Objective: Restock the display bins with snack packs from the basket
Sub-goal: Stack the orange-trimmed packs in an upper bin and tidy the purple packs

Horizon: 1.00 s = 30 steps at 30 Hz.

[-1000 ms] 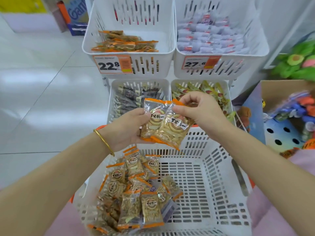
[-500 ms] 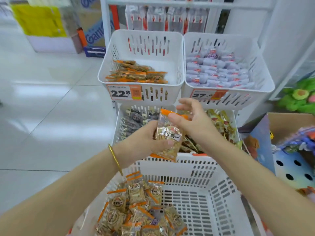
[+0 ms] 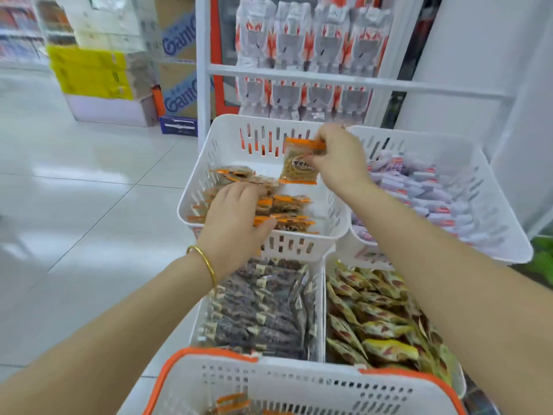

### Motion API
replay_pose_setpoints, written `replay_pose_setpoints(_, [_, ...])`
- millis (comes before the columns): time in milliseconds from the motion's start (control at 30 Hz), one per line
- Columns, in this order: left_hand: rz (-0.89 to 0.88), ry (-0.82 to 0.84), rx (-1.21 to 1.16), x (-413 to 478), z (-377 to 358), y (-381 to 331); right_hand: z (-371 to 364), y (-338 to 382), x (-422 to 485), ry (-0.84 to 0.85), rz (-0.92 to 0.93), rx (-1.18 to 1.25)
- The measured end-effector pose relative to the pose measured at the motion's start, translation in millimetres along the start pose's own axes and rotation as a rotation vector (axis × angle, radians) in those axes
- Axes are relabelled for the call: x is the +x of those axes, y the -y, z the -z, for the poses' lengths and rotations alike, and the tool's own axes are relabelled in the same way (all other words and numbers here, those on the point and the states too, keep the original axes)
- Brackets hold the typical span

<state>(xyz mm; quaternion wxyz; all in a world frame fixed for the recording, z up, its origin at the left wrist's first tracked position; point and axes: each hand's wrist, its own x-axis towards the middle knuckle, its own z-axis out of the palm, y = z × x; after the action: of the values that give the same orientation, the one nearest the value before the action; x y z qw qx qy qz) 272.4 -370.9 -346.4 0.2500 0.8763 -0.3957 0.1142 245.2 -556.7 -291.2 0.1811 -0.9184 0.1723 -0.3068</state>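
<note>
My right hand (image 3: 338, 158) pinches an orange-edged snack pack (image 3: 299, 166) and holds it upright over the upper left white display bin (image 3: 191, 193). My left hand (image 3: 236, 217) lies palm down on the orange-edged packs (image 3: 287, 205) inside that bin, fingers spread and fairly straight. The white basket with orange rim (image 3: 299, 381) sits at the bottom edge, with a few orange packs (image 3: 230, 404) just visible in it.
The upper right bin (image 3: 505, 223) holds white and purple packs. Below are a bin of dark packs (image 3: 263, 310) and a bin of yellow-red packs (image 3: 377, 322). White bags (image 3: 311, 40) hang on the rack behind. Cardboard boxes (image 3: 98, 73) stand on the tiled floor at left.
Both hands rose from above the basket to the upper left bin. The left hand let go of the pack and now rests on the bin's packs; the right hand still carries one.
</note>
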Motion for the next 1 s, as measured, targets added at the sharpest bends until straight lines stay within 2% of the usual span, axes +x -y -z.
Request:
replay_pose_setpoints(100, [0.019, 0.011, 0.054, 1.5, -10.8, 15.5, -39.7, -13.8, 23.4, 0.109, 0.000, -0.212])
replay_pose_setpoints(167, [0.002, -0.008, 0.065, -1.3, -15.5, 21.2, -59.4, -22.4, 28.2, 0.185, -0.044, -0.236])
replay_pose_setpoints(333, [-0.027, 0.000, 0.037, -4.6, -20.5, 25.4, -80.5, -25.0, 26.5, 0.403, -0.157, -0.126])
replay_pose_setpoints(500, [-0.031, -0.016, -0.048, -7.7, -12.3, 24.2, -55.3, -9.8, 26.9, 0.576, -0.279, 0.050])
replay_pose_setpoints(567, [-0.048, -0.050, -0.078, -17.1, -6.0, 22.0, -39.7, -2.2, 18.3, 0.561, -0.255, 0.055])
replay_pose_setpoints(700, [-0.085, -0.048, -0.130, -62.5, 8.7, 9.9, 4.3, 15.1, -46.5, 0.312, -0.105, 0.191])
replay_pose_setpoints(767, [-0.062, 0.035, -0.142, -98.2, 14.6, -2.0, 23.8, 27.4, -108.5, 0.241, -0.083, 0.361])
replay_pose_setpoints(833, [-0.017, 0.213, -0.144, -140.5, 12.4, -8.6, 27.2, 32.8, -177.3, 0.304, -0.090, 0.467])
replay_pose_setpoints(933, [0.085, 0.563, -0.092, -202.6, 6.6, -13.8, -3.9, 18.7, -269.8, 0.641, -0.166, 0.375])
replay_pose_setpoints(1000, [0.103, 0.728, -0.015, -233.6, 3.9, -16.6, -38.0, 3.2, -316.2, 0.839, -0.263, 0.304])
